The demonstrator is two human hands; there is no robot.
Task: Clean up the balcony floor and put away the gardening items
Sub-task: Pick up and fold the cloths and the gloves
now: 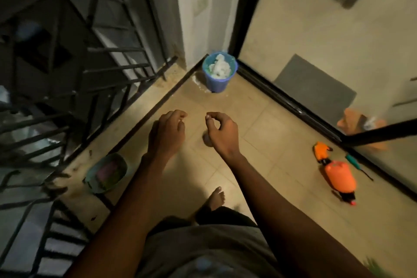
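Head view: stretching both bare arms from the bottom edge up to mid-frame, above the tiled floor (259, 131). Hanging the left hand (168, 130) palm-down, fingers loosely curled and apart, gripping nothing. Bending the right hand (222, 131) so thumb and forefinger are nearly closing a ring (too blurred to tell whether pinching anything). Showing one bare foot (216, 197) low centre.

Seeing the blue bucket (218, 74), holding white crumpled stuff, in the corner at upper centre. Seeing the orange spray bottle (339, 178) lying at the right of frame, a green-handled tool (354, 161) just beside it along the glass door (316, 40). Seeing a green bowl (108, 172) at lower left, by the railing (67, 97).
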